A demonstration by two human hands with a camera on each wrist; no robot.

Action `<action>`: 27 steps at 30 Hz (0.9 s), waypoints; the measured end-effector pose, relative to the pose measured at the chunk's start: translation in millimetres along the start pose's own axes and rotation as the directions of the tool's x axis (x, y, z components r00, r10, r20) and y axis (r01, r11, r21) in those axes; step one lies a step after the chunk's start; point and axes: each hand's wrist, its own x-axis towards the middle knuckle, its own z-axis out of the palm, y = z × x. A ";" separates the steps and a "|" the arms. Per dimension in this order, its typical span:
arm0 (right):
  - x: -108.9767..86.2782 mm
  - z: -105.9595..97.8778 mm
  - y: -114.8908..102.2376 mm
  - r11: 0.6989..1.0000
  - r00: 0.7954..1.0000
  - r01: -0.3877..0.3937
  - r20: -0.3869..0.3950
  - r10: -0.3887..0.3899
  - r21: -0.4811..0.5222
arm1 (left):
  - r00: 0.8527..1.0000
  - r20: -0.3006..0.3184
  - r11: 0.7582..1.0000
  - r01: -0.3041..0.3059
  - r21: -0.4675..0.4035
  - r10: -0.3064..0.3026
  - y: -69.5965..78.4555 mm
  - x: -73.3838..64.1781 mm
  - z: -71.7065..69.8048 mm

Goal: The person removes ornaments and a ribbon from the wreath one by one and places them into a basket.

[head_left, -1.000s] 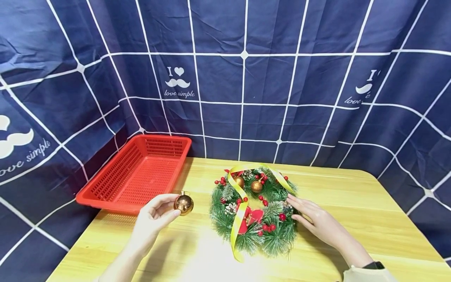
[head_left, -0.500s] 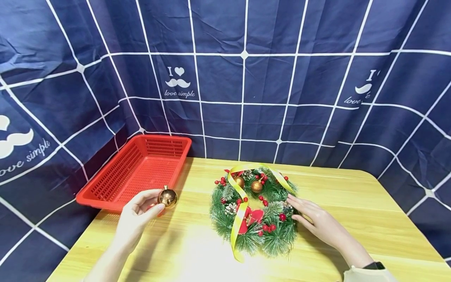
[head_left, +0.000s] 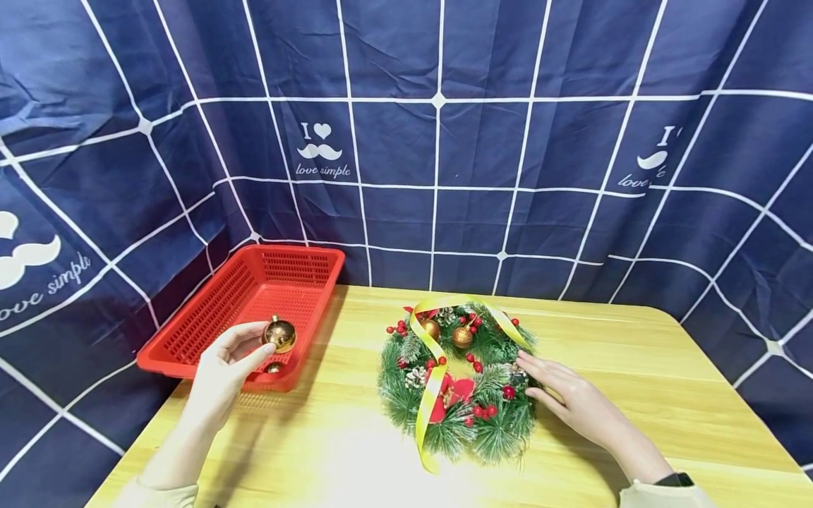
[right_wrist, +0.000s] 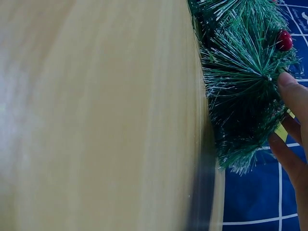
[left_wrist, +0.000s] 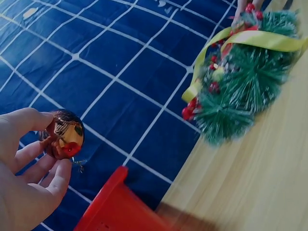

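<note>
My left hand pinches a shiny gold Christmas ball between thumb and fingers, its small cap pointing up. In the head view the ball overlaps the near right part of a red plastic basket. The left wrist view shows the same ball at the fingertips, with the basket's corner below. To the right lies a green Christmas wreath with red berries, gold balls and a loose yellow ribbon. My right hand touches its right edge with fairly straight fingers; in the right wrist view the thumb lies against the needles.
A light wooden table carries everything. Behind it and to both sides hangs a navy curtain with white grid lines. The basket stands at the table's left side, close to the curtain.
My left hand has moved left with the gold ball, from beside the wreath to the basket's near right rim. The right hand and wreath have stayed put.
</note>
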 end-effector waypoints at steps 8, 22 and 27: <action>0.2 0.2 0.0 1.000 1.000 -0.002 0.006 0.002 -0.004 | 0.999 -0.036 1.000 0.007 -0.024 -0.008 -2.0 12.5 -12.7; -0.7 -0.5 -1.0 1.000 1.000 -0.009 0.011 0.009 -0.001 | 0.995 -0.084 0.995 0.065 0.081 -0.058 -6.4 26.4 -24.8; -0.4 -0.6 -1.0 1.000 1.000 0.004 0.001 -0.004 -0.002 | 0.994 -0.094 0.990 0.075 0.119 -0.064 -9.9 31.4 -28.2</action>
